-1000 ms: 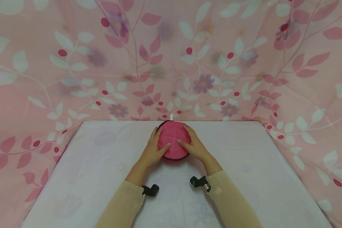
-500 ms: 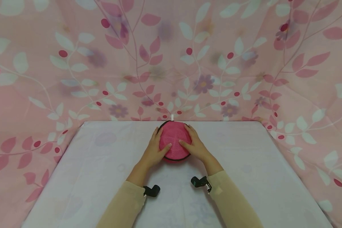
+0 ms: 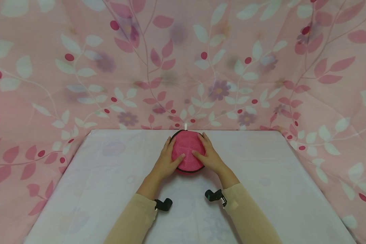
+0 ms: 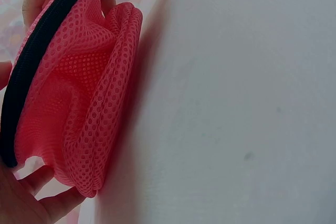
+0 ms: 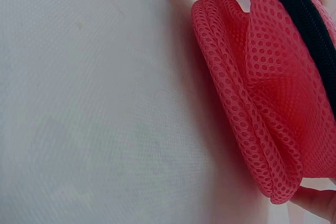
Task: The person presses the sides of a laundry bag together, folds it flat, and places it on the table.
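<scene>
A round pink mesh laundry bag with a black zipper band round its edge sits at the far middle of the table, a small white tab at its back. My left hand grips its left side, thumb on top and fingers along the edge. On the opposite side my right hand holds it the same way. Seen from the left wrist, the mesh side wall is folded and squashed below the zipper. In the right wrist view the bag's rolled lower edge is close to the cloth; whether it touches cannot be told.
A white cloth covers the table, whose back edge runs just behind the bag. Pink floral fabric hangs behind and along both sides. Small black cameras stick out from the cuffs of the beige sleeves.
The whole head view has shifted slightly to the right. Both hands keep the same grip on the mesh laundry bag, which looks unchanged in shape.
</scene>
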{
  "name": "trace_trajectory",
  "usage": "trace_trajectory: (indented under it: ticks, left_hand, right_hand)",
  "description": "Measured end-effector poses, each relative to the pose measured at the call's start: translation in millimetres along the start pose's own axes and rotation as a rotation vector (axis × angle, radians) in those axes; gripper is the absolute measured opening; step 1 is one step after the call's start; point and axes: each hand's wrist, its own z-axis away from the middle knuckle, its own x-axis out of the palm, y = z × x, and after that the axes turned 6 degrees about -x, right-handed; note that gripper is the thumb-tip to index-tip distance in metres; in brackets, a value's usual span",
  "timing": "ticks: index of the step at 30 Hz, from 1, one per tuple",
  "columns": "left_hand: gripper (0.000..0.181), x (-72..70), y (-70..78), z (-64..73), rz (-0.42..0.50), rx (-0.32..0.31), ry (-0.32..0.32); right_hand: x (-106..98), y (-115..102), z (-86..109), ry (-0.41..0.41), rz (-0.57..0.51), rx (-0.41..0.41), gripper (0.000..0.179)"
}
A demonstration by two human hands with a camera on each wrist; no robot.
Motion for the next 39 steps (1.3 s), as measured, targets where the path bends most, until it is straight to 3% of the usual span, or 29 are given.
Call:
trace_trajectory:
  ticks: [12, 18, 28, 39]
  left_hand:
    - [0.085, -0.1, -0.1, 0.1, -0.032, -0.014, 0.002]
    - [0.084, -0.4, -0.9, -0.5, -0.1, 0.039, 0.028]
    - [0.08, -0.1, -0.1, -3.3, -0.153, 0.111, 0.049]
    - [0.079, 2.3, -1.6, -1.3, -0.192, 0.105, 0.024]
  right_hand:
    - [-2.0, -0.3, -0.2, 0.004, 0.038, -0.046, 0.077]
    - [-1.4, 1.2, -0.2, 0.003, 0.074, -0.059, 0.075]
    - [0.0, 1.9, -1.3, 0.02, 0.209, -0.163, 0.072]
    - [1.9, 8.1, -2.8, -0.023, 0.241, -0.177, 0.071]
